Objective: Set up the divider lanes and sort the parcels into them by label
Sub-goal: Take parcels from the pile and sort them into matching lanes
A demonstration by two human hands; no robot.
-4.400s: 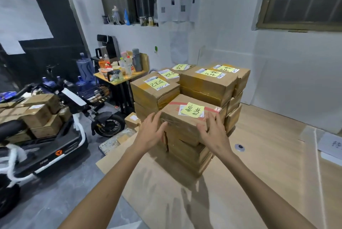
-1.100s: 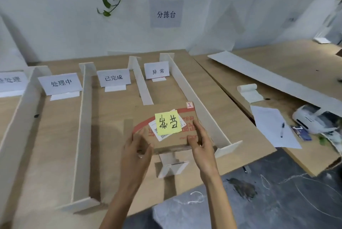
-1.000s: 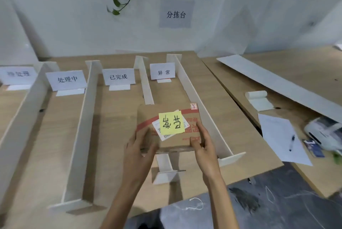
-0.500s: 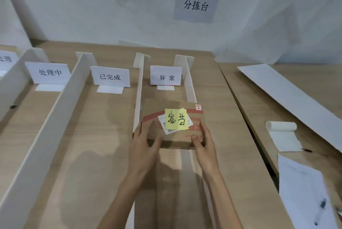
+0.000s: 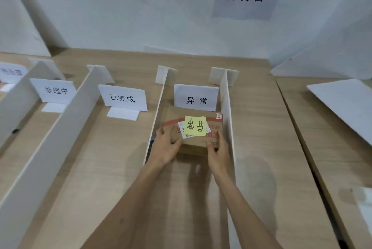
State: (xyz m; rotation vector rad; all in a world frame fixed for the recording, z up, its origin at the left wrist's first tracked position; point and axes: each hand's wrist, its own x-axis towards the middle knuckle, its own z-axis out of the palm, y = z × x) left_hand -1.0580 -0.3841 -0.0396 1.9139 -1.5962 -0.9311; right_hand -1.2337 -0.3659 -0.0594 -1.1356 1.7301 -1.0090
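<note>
STEP: placing parcel [image 5: 193, 127] in its lane | WHERE: between left divider [image 5: 159, 107] at its 9 o'clock and right divider [image 5: 226, 107] at 3, lane sign [image 5: 196, 97] at 12 | HANDS: my left hand [image 5: 165, 146] and right hand [image 5: 218, 152] each grip a near corner | NEXT: I reckon set it flat, let go.

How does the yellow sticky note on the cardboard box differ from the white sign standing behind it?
The small yellow paper sticky note is handwritten; the white standing sign card looks printed. The note lies flat on the brown cardboard box, writing upside down to the camera; the sign stands upright, reading the right way. The note is smaller than the sign. Both seem to bear the same two characters.
</note>
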